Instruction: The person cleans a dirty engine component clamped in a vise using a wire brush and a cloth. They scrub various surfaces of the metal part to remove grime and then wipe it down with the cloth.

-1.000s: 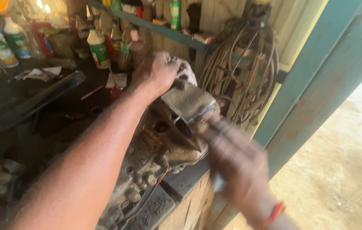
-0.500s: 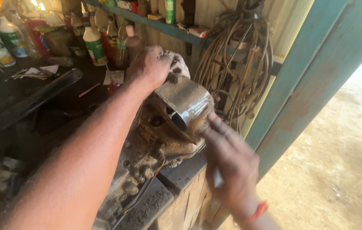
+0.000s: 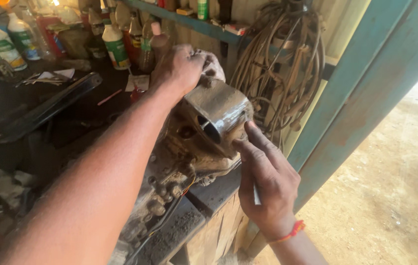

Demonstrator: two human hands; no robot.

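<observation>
Left hand (image 3: 182, 68) gripping the far end of the grimy metal cylinder (image 3: 216, 115), fingers curled tight over a pale rag (image 3: 213, 66) at 12 o'clock. Right hand (image 3: 265, 179) pressing fingertips (image 3: 247, 128) against the cylinder's rim at 4 o'clock, half open, holding nothing. Cylinder sitting atop the dirty engine block (image 3: 174, 172) lying on the bench (image 3: 182, 230).

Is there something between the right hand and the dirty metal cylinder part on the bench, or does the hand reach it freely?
Nothing visible stands between them. The right hand already has its fingertips against the cylinder part, while the left hand rests on its far end.
</observation>
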